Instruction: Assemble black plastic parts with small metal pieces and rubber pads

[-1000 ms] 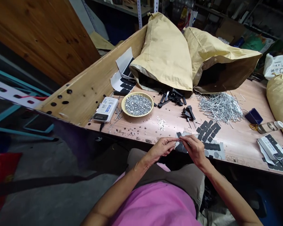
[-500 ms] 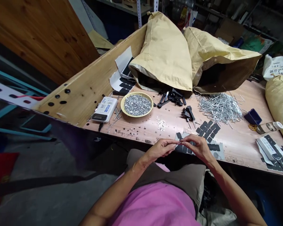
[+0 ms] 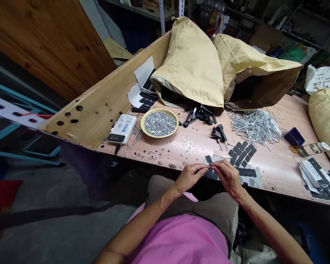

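Note:
My left hand and my right hand meet fingertip to fingertip just over the table's front edge. Both are closed in a pinch, and whatever they hold is too small and too covered to name. Beneath and beyond them lies a grey sheet with black rounded pads on and beside it. A scatter of small silvery washers or nuts is on the table ahead of my left hand. Black plastic parts with metal pins lie ahead of my right hand.
A yellow bowl holds many small metal pieces. Behind stand two large paper sacks, one with black parts at its mouth. To the right are a heap of metal pins, a blue box and a clear bottle. A white device sits left.
The fingers of my right hand have turned and drawn closer together over the pinch. My left fingers have shifted slightly. The things on the table stay in place.

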Demonstrator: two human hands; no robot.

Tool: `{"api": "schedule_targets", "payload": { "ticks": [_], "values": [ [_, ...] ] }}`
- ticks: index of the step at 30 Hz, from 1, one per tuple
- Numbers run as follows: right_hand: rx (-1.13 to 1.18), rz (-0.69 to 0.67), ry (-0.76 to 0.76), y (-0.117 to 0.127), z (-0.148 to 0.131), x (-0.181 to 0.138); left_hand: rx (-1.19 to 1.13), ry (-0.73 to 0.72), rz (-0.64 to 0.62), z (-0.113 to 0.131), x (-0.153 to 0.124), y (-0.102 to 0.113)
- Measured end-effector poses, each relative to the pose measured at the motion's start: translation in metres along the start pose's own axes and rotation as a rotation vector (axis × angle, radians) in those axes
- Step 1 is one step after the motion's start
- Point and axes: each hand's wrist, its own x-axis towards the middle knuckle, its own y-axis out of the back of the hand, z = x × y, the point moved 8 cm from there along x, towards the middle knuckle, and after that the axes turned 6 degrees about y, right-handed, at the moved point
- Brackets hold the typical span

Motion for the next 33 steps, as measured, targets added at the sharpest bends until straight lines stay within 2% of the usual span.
{"api": "schedule_targets", "payload": {
  "ticks": [2, 4, 7, 10, 14, 16, 18, 24, 27, 29, 32, 33],
  "values": [
    [-0.003, 0.014, -0.078, -0.005, 0.007, -0.004, 0.185, -0.131, 0.11, 0.006, -0.004, 0.002],
    [-0.023, 0.007, -0.107, -0.01, 0.011, -0.007, 0.307, -0.189, 0.136, 0.006, -0.007, -0.001],
    [-0.093, -0.058, -0.048, -0.018, 0.009, -0.007, 0.242, -0.156, 0.113, -0.001, -0.006, -0.002],
    [-0.083, -0.121, 0.014, -0.022, 0.007, -0.004, -0.037, 0.011, 0.06, -0.016, -0.001, -0.001],
    [0.099, -0.164, 0.069, -0.021, 0.008, 0.002, -0.429, 0.336, -0.171, -0.039, -0.002, -0.015],
    [0.145, -0.185, 0.126, -0.021, 0.006, 0.003, -0.517, 0.419, -0.261, -0.041, -0.005, -0.02],
    [0.116, -0.205, 0.159, -0.024, 0.006, 0.002, -0.468, 0.397, -0.252, -0.038, -0.004, -0.018],
    [-0.135, -0.173, 0.163, -0.032, 0.011, -0.003, -0.136, 0.129, 0.032, -0.016, 0.001, -0.002],
    [-0.174, -0.167, 0.196, -0.032, 0.01, -0.002, -0.125, 0.102, 0.063, -0.015, 0.0, 0.0],
    [-0.112, -0.193, 0.193, -0.031, 0.009, 0.0, -0.229, 0.202, -0.018, -0.023, 0.0, -0.005],
    [0.059, -0.251, 0.162, -0.027, 0.007, 0.004, -0.48, 0.443, -0.238, -0.035, -0.004, -0.021],
    [0.108, -0.261, 0.143, -0.024, 0.006, 0.005, -0.546, 0.492, -0.277, -0.035, -0.006, -0.024]
  ]
}}
